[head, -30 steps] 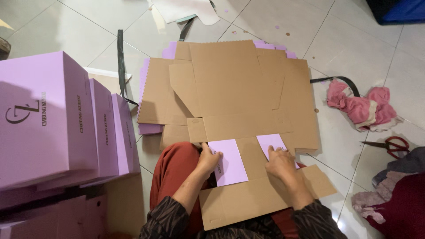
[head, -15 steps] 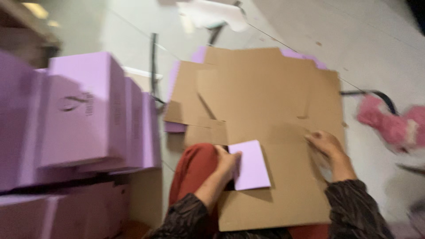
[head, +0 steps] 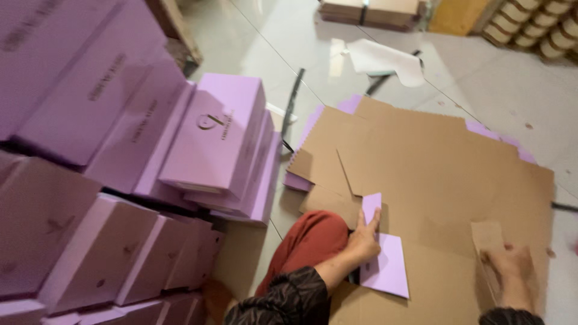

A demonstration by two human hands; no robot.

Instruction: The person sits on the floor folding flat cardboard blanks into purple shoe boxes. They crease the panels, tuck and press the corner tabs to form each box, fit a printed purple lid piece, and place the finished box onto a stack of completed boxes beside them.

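We are sitting on the floor (head: pixel 253 48) with a big flat sheet of brown cardboard (head: pixel 445 162) spread out in front of us. It is a box that is not folded up yet.

Our left hand (head: pixel 363 239) lies flat on a purple flap (head: pixel 385 265) near our red knee (head: pixel 307 241). Its fingers are stretched out and close together, pressing the flap down, not gripping it. Our right hand (head: pixel 509 262) sits at the other side on a small brown flap (head: pixel 486 236). Its fingers look curled on the edge of that flap, but the picture is blurry, so we cannot tell if they pinch it.

To our left stands a tall pile of finished purple boxes (head: pixel 211 144). So we think many boxes are done. This one looks like it has only just begun: only the two flaps near us are folded over, and every side is still lying flat.
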